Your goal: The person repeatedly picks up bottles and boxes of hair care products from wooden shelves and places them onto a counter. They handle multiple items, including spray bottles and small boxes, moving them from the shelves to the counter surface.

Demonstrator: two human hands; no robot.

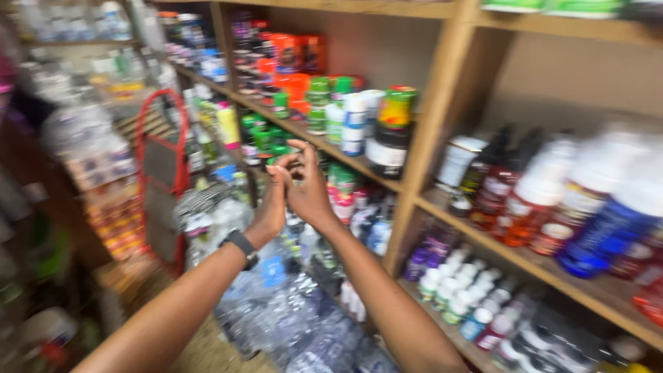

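Both my hands are raised together in front of the wooden shelves (pixel 421 166). My left hand (pixel 271 204), with a dark watch on its wrist, presses its palm against my right hand (pixel 307 186). The right fingers curl over the left ones. I see nothing held between them, though the picture is blurred. Just behind the hands stand green-capped and white jars (pixel 338 110) on the middle shelf.
Shelves on the right carry dark bottles with white caps (pixel 545 193) and small white-capped bottles (pixel 463 290) lower down. Plastic-wrapped packs of bottles (pixel 297 324) lie below my arms. A red-framed folded step stool (pixel 162 179) leans at the left beside more stocked shelves.
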